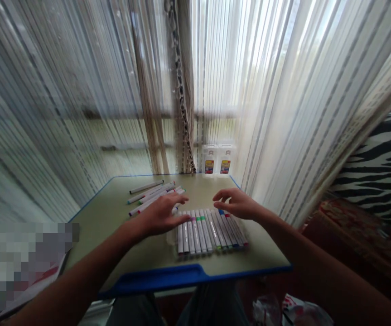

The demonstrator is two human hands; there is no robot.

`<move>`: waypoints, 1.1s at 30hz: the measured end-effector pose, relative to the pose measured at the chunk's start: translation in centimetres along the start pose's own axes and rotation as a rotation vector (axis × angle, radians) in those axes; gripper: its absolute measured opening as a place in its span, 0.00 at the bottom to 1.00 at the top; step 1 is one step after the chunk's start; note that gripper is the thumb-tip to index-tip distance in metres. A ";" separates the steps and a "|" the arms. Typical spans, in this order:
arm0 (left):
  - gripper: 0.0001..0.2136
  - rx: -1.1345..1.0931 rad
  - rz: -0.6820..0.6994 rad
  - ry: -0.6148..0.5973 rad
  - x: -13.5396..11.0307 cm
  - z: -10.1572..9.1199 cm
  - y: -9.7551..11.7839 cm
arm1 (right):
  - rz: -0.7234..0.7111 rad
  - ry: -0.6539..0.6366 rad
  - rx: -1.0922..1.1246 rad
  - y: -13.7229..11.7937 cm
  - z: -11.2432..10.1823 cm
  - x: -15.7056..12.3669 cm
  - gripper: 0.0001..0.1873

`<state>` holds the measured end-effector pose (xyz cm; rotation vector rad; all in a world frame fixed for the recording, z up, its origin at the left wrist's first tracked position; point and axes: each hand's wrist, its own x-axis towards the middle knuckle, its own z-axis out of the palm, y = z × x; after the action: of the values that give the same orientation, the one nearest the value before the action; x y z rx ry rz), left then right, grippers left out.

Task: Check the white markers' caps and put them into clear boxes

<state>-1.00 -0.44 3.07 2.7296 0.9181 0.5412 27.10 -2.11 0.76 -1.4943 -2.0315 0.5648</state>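
Observation:
Several white-barrelled markers (195,236) lie side by side in a clear plastic case near the table's front edge. Green, purple, blue and red bands show on some of them. My left hand (164,210) hovers over the left end of this row, fingers stretched and thumb apart, nothing in it. Over the right end is my right hand (234,202), its fingers curved and spread, also holding nothing I can see. Behind my left hand lies a loose pile of markers (151,194), partly hidden by that hand.
Two clear cases with coloured labels (217,166) stand at the back edge of the blue-rimmed table (107,226). Sheer string curtains (249,90) hang behind it. A patterned surface (361,226) is at the right, and plastic bags (297,310) lie below the table.

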 end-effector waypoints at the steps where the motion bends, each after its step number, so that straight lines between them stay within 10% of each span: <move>1: 0.26 0.002 -0.001 -0.007 -0.6 -0.3 -0.7 | -0.032 -0.016 -0.008 -1.1 0.7 0.6 0.11; 7: 0.48 0.130 0.031 0.041 -3.8 1.1 -0.6 | -0.227 -0.137 -0.069 -5.8 4.8 3.7 0.07; 33: 0.38 0.180 -0.002 0.021 -5.5 2.4 -0.2 | -0.254 -0.186 -0.204 -5.4 6.4 3.7 0.19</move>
<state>-4.25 -3.86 -0.69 2.8863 1.0215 0.5104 18.18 -0.23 -0.01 -1.3047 -2.4415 0.4163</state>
